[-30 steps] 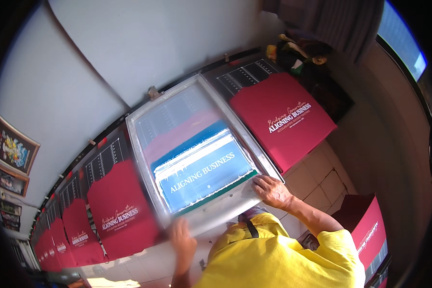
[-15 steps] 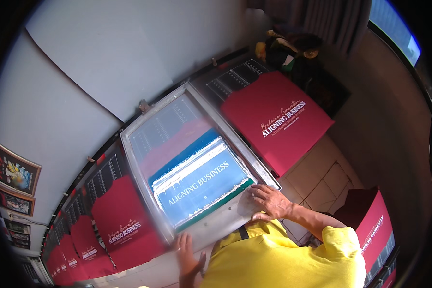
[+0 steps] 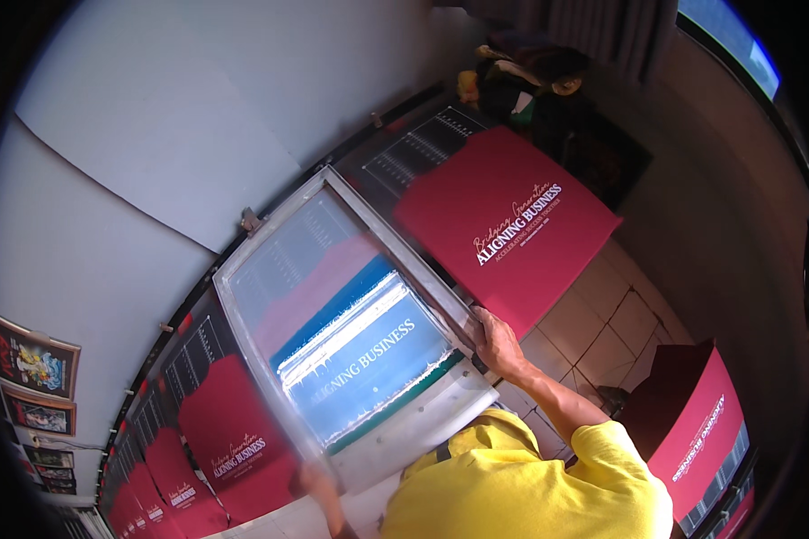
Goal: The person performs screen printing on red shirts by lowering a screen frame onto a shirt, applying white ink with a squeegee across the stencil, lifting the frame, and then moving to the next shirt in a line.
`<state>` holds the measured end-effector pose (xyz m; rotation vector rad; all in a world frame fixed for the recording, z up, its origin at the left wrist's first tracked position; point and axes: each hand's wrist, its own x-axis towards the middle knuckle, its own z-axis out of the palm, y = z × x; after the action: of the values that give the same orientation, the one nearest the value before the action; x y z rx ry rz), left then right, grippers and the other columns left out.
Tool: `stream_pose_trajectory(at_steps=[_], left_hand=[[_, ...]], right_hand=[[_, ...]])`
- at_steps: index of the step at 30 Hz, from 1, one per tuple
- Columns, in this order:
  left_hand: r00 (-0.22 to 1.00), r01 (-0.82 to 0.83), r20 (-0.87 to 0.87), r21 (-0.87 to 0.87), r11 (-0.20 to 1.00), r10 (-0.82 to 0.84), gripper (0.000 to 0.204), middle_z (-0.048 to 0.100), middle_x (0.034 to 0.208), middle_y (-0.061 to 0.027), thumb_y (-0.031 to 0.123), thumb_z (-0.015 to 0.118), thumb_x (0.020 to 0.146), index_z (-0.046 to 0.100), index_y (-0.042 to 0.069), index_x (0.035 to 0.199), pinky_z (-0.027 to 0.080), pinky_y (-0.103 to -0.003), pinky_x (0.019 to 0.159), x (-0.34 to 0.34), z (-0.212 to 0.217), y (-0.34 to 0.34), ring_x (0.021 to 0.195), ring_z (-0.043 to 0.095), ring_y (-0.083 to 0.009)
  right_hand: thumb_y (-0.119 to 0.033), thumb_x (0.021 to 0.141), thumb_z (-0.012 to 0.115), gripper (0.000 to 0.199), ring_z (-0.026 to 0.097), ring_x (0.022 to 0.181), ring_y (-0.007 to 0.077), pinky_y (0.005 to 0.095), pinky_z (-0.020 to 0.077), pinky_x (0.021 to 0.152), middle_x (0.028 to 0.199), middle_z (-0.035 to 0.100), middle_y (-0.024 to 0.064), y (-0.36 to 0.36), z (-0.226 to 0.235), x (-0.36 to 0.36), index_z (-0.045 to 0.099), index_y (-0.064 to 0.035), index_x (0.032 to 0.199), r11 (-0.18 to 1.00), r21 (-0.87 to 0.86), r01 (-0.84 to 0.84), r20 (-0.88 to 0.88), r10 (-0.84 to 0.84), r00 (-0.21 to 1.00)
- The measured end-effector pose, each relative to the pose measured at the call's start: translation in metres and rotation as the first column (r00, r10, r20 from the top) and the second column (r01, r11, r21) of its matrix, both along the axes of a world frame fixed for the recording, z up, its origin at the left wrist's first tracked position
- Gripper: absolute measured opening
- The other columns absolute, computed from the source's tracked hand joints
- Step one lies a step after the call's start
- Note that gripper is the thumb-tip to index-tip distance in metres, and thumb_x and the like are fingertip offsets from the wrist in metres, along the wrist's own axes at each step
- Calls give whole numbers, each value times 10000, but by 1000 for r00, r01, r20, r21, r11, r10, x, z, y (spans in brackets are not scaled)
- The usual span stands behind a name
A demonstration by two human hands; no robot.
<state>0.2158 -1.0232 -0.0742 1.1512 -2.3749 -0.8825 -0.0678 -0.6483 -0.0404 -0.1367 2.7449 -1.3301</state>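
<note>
Where the right hand (image 3: pixel 502 349) grips: grasping the pale screen frame (image 3: pixel 422 409) by its right rail, close to the near corner, apparently because the rail offers firm purchase there.
Left hand (image 3: pixel 319 483): blurred at the frame's near left corner, opposite that grip; whether it holds or only touches, I cannot tell.
Blue panel (image 3: pixel 351 404): within the frame, left of the right hand, a white band (image 3: pixel 346 328) along its far side.
Cloths: one red cloth (image 3: pixel 503 229) ahead of the right grip, another red cloth (image 3: pixel 238 440) just left of the left hand; both lie on dark boards (image 3: pixel 422 148), presumably to stay smooth.
</note>
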Motion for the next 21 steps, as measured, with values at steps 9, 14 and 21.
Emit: stream_pose_trajectory(at_steps=[9,14,21], left_hand=[[992,-80,-65,329,941,106,323,660,891,-109,177,481,953,639,-105,963,452,-347,797,-9,18,-1,825,591,-191],[983,-111,-84,445,889,166,338,663,944,-103,208,501,964,653,-91,1009,450,-324,842,-15,35,1,867,599,-189],[979,-140,-109,257,956,172,349,660,916,-83,225,486,991,665,-74,1004,451,-318,800,0,7,-13,845,588,-169]], right_hand=[[-175,971,491,324,616,1005,457,492,489,880,1031,643,309,1,15,-7,553,42,1202,993,-116,26,117,-13,993],[-187,975,486,342,623,978,458,494,488,860,991,644,312,1,5,-6,534,40,1227,994,-104,14,97,-4,995],[-203,961,518,333,662,908,424,453,508,811,953,660,285,-3,-3,-9,567,9,1212,995,-73,60,159,-48,986]])
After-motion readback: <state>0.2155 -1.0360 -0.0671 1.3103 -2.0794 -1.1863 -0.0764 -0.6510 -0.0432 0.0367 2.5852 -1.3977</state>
